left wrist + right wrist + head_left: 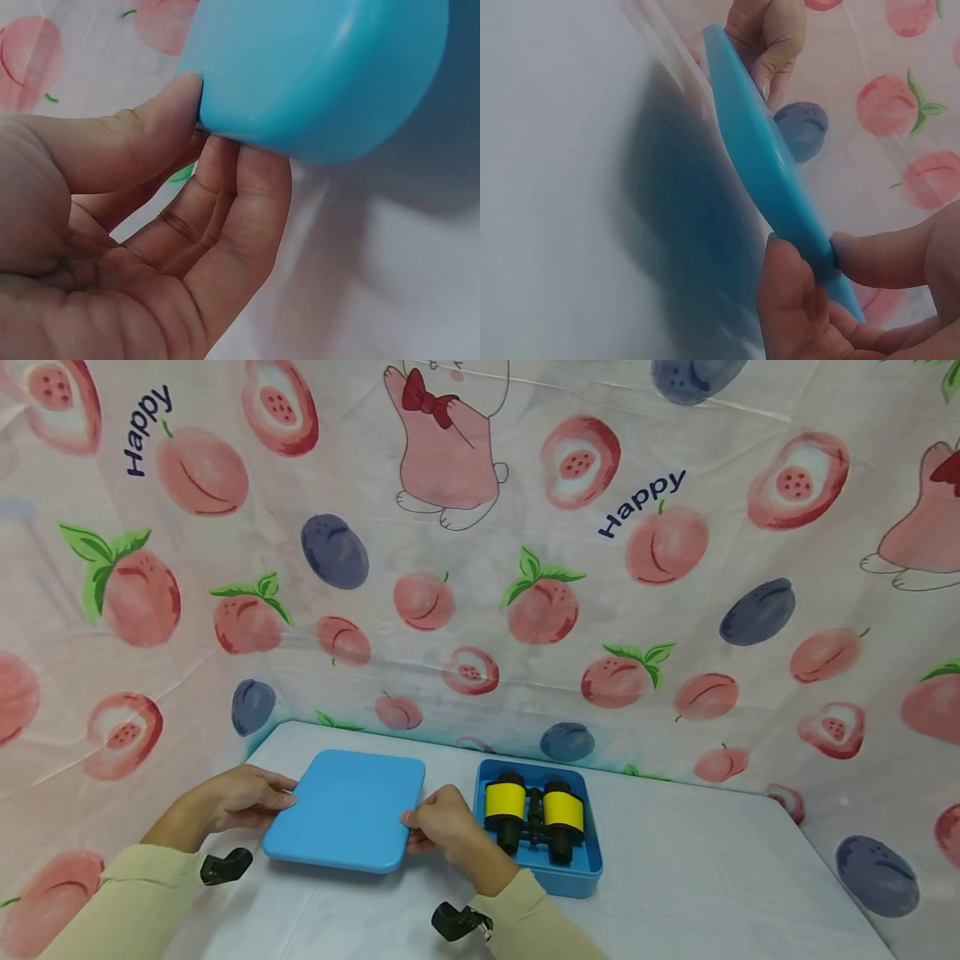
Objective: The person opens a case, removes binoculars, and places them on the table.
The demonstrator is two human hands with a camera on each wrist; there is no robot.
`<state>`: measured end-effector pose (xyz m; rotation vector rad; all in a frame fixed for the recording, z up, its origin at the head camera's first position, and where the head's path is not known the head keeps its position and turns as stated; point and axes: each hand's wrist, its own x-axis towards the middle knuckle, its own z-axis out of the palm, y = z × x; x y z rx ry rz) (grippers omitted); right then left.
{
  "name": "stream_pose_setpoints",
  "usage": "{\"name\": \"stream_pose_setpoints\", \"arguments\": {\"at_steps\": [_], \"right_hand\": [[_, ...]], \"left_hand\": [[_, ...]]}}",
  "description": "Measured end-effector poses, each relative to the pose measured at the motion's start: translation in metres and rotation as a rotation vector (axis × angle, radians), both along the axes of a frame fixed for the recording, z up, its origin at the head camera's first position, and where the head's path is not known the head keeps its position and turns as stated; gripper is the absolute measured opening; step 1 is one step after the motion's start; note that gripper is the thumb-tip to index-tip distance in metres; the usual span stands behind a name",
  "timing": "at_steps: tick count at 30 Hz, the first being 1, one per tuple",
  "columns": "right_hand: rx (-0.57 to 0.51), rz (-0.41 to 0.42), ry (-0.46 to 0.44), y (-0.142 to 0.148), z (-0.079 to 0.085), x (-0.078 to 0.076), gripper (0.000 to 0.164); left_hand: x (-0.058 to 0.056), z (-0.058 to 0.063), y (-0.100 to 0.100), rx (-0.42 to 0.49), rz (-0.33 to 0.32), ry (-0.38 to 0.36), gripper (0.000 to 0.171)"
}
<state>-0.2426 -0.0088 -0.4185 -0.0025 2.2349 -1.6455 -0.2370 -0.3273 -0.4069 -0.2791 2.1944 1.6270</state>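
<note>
A flat blue box lid (pixel 345 810) with rounded corners is held level between both hands, and its shadow falls on the white surface below in the right wrist view. My left hand (pixel 243 799) pinches its left edge, thumb on top and fingers underneath. At the right edge, my right hand (pixel 446 820) pinches it between thumb and curled fingers. Just right of that hand stands an open blue box (pixel 573 883). Inside it lie black and yellow binoculars (pixel 534 814), eyepieces toward me.
The white table (pixel 712 868) reaches back to a hanging cloth (pixel 465 543) printed with peaches and plums. The cloth also runs along the left and right sides. A black wrist camera piece (pixel 457 922) sticks out by each sleeve.
</note>
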Motion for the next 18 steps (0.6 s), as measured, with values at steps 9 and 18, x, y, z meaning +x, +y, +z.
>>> {"name": "stream_pose_setpoints", "arguments": {"at_steps": [9,18], "right_hand": [[-0.089,-0.016,-0.026,-0.003,-0.011,0.000,0.019],[-0.158,-0.006,-0.043,-0.004,-0.021,-0.001,0.015]], "left_hand": [[-0.001,-0.007,-0.007,-0.008,0.004,-0.010,0.062],[0.000,-0.013,-0.014,-0.007,0.006,-0.015,0.060]]}}
